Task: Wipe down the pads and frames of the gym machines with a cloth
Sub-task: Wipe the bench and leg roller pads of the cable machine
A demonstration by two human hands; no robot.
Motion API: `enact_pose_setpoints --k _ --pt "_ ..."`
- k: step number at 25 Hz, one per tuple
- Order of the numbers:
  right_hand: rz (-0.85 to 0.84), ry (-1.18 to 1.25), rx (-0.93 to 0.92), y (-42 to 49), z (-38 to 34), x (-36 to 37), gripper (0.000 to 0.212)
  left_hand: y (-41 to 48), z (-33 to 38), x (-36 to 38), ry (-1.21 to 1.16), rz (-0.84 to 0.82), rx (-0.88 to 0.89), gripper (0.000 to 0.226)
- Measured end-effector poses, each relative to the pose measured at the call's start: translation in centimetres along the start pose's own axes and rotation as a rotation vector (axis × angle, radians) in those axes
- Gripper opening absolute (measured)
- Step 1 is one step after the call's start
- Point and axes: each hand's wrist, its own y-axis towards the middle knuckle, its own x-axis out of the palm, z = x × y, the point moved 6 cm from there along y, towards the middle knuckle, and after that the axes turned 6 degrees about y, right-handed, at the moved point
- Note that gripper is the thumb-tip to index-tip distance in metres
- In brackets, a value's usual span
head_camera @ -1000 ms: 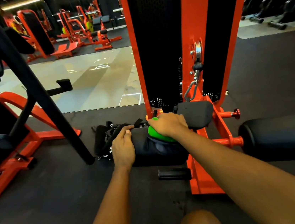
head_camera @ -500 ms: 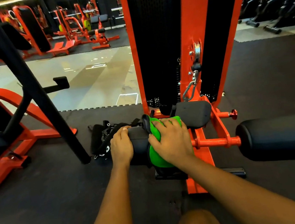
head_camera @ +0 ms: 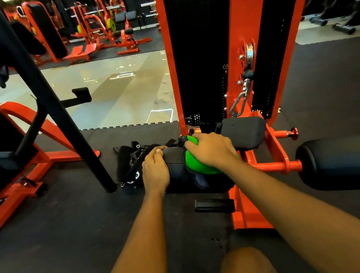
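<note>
A black roller pad [head_camera: 175, 162] sticks out to the left of the orange machine frame [head_camera: 239, 38], low over the floor. My left hand [head_camera: 155, 168] grips the pad's left end, fingers curled over its top. My right hand [head_camera: 212, 150] presses a green cloth [head_camera: 195, 166] onto the pad's right part, fingers bent over the cloth; most of the cloth is hidden under the hand. A second black roller pad [head_camera: 345, 161] lies to the right of the frame, and a flat black pad [head_camera: 244, 133] sits just behind my right hand.
A black diagonal post [head_camera: 59, 119] of a neighbouring orange machine [head_camera: 28, 168] stands on the left. Black straps and handles [head_camera: 130, 163] lie on the rubber floor next to my left hand. A chain with a carabiner [head_camera: 239, 101] hangs off the frame. More machines stand at the back.
My right hand slid the green cloth from the pad's far top toward me over its near face, then back up over the top. My left hand kept its grip on the pad's end.
</note>
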Motion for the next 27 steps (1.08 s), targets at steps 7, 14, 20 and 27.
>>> enact_pose_setpoints --k 7,14,20,27 --pt "0.336 0.048 -0.157 -5.3 2.8 1.0 0.057 0.0 -0.3 0.3 -0.018 -0.028 0.019 0.040" --pt "-0.123 0.015 0.156 1.8 1.3 -0.3 0.058 -0.1 0.0 0.2 -0.014 0.017 0.060 0.043" --pt "-0.085 0.068 0.099 1.2 1.1 -0.6 0.053 -0.2 0.0 0.1 -0.018 -0.003 0.052 0.041" --pt "0.293 -0.073 -0.112 -6.1 1.7 1.6 0.060 -0.1 -0.3 0.2 -0.054 0.019 0.086 0.043"
